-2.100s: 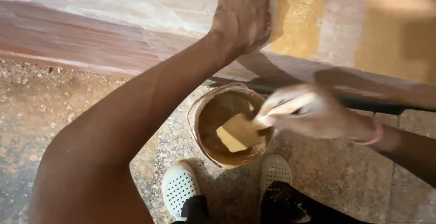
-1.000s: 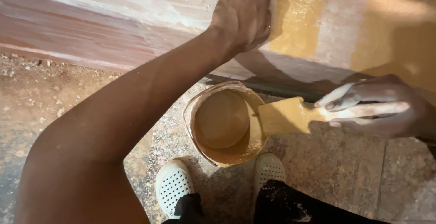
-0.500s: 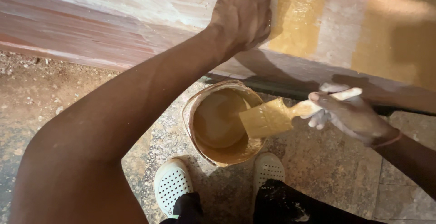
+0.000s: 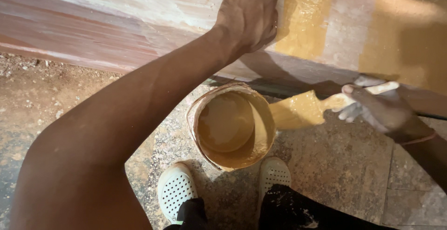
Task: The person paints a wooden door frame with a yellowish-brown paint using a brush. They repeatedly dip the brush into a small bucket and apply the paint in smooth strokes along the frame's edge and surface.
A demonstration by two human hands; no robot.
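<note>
Standing over the work, the person has two pale perforated shoes planted on the speckled stone floor, one to each side of a round bucket, so the container sits nearest the body and between the feet, probably to keep it within easy reach. The bucket is upright, its mouth facing the camera, and holds a thick tan-yellow paste that coats the inner wall.

Just to the right of the rim, the right hand is closed around the pale handle of a wide, flat scraper. The blade is loaded with the same yellow paste and hangs over the floor, touching or nearly touching the bucket's edge; I cannot tell which. The tool's long axis runs roughly side to side with a slight upward tilt toward the handle: blade end points left at the bucket, handle end points right into the palm. The broad face is turned up, which looks like a way of keeping the paste from sliding off.

Farther off, the left hand lies flat with fingers spread, pressed on a long reddish, white-streaked plank, gripping nothing; it reads as a brace for the leaning body. To the right of that hand, yellow patches of the paste already cover part of the surface
</note>
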